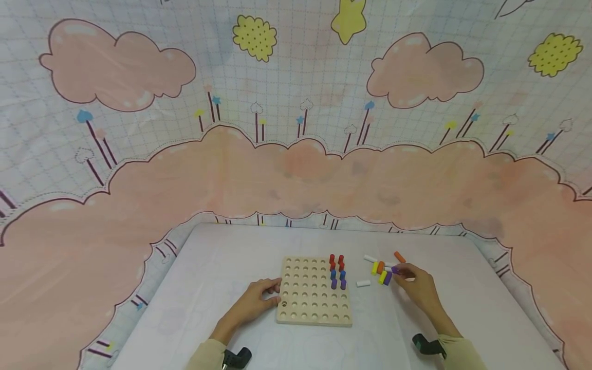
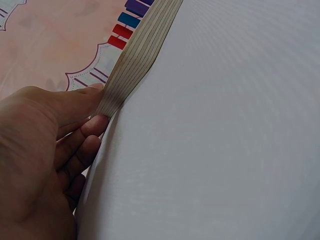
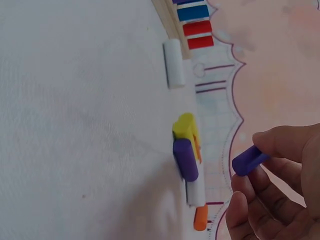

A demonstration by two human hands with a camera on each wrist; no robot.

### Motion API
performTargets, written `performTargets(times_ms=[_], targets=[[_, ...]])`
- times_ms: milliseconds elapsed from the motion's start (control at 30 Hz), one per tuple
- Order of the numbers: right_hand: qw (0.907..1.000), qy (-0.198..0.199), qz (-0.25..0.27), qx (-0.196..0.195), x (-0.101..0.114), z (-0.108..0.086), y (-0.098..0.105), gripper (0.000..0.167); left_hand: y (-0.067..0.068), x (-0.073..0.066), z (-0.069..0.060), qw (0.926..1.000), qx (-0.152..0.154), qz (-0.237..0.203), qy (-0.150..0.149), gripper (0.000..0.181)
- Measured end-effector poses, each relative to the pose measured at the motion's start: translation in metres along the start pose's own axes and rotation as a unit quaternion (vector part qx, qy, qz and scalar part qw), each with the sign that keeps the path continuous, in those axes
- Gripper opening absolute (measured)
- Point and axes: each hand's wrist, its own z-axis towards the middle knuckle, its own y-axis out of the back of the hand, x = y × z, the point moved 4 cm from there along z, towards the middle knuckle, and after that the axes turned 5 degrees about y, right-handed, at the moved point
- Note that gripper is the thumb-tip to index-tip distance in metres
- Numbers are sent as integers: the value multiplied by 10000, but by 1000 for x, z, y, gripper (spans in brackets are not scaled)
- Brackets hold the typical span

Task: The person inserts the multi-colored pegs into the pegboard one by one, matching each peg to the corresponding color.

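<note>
A square wooden pegboard [image 1: 314,325] with rows of round holes lies on the white table. Its two right columns bear red pegs [image 1: 332,258] at the back, then blue pegs [image 1: 342,275], then purple pegs [image 1: 334,284]. At the board's left edge, my left hand [image 1: 254,300] touches the side with thumb and fingertips; this contact also shows in the left wrist view. To the right of the board, my right hand [image 1: 418,288] pinches a purple peg [image 3: 247,160] between thumb and fingers, above the loose pegs. Another purple peg [image 3: 186,160] lies among these.
Loose yellow pegs [image 1: 374,267], an orange peg [image 1: 381,267] and white pegs lie in a pile right of the board. One white peg [image 1: 363,283] lies apart, nearer the board. Another orange peg [image 1: 400,256] lies behind my right hand. A patterned cloth [image 1: 296,180] hangs behind the table.
</note>
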Motion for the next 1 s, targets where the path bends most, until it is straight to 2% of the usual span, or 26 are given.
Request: performTargets(times_ms=[267,600,1000], targets=[[9991,125,397,-100,12,-1,-3,27,-1,2,1,10000,-2,8,-11,53],[9981,402,442,-143,23,-3,-12,25,-2,3,0,10000,-34,42,11,53],[9943,655,817,-172,39,-8,-25,20,-2,5,2,10000,-33,44,-39,53]])
